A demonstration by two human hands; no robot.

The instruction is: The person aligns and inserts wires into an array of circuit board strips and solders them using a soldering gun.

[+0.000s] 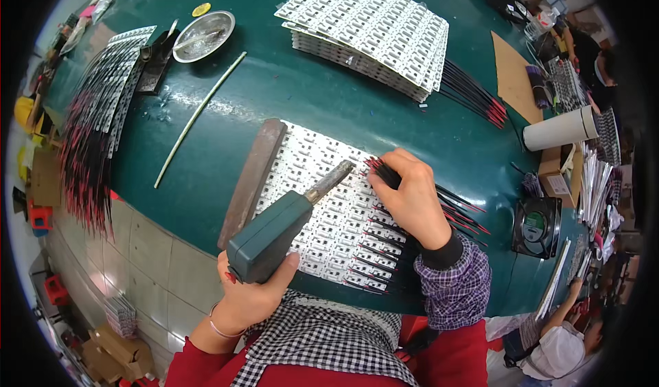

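My left hand (255, 296) is closed around a dark green soldering gun (270, 234). Its metal tip points up and right, over a white circuit board panel (319, 244) dotted with small parts. A brown bar (252, 181) lies along the panel's left edge. At the panel's right edge, the fingers of my right hand (414, 191) pinch a bundle of black wires with red ends (386, 174). The gun's tip is just left of those wire ends; I cannot tell whether they touch. Nearer to me, several wires (374, 255) lie in a row across the panel's right side.
A tall stack of white panels (371, 37) stands at the back, with wires (480, 102) beside it. To the left are a metal dish (204, 38), a pale stick (199, 120) and wired panels (103, 112) hanging over the edge. A black fan (537, 228) and a white cylinder (559, 129) stand right.
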